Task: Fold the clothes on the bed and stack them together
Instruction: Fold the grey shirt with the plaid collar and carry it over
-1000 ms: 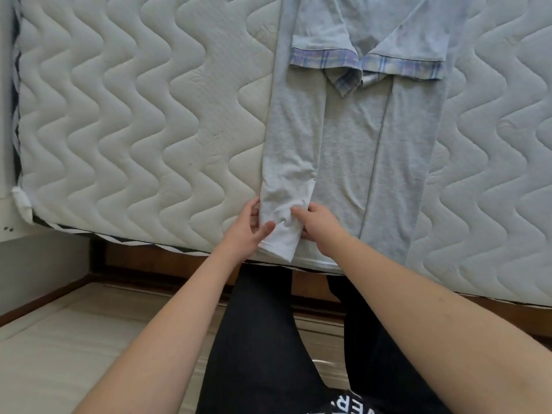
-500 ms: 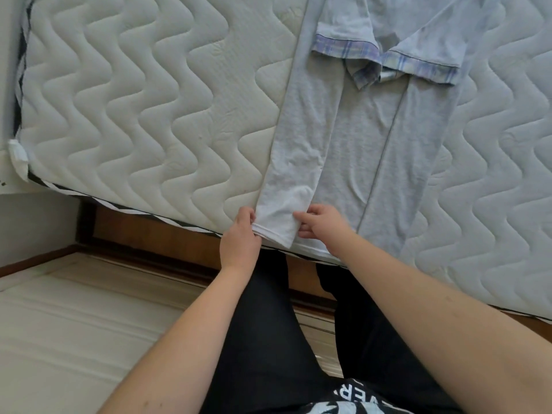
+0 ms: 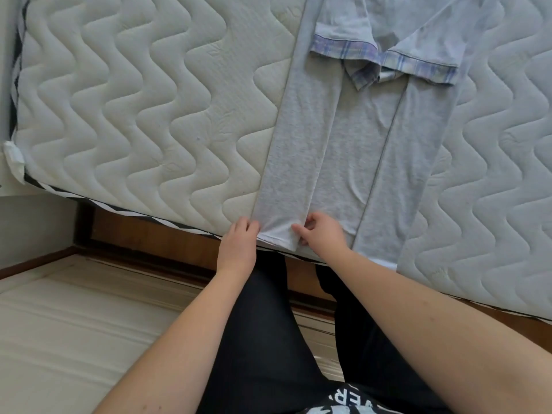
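A light grey shirt point(image 3: 352, 150) with plaid-trimmed short sleeves lies lengthwise on the white quilted mattress point(image 3: 134, 115), both long sides folded in toward its middle. Its hem reaches the mattress's near edge. My left hand point(image 3: 240, 240) pinches the hem at the outer corner of the left folded panel. My right hand point(image 3: 321, 234) pinches the same panel's inner corner, fingers curled on the cloth. The two plaid sleeve cuffs point(image 3: 385, 59) lie across the shirt's upper part. The collar end is out of frame.
The mattress sits on a wooden bed frame point(image 3: 149, 237) whose edge runs diagonally below the hem. A pale floor point(image 3: 74, 324) lies at lower left. My legs in black trousers stand against the bed.
The left folded panel's crumpled lower end has been pulled flat and straight. Both hands have shifted down to the hem corners at the mattress edge.
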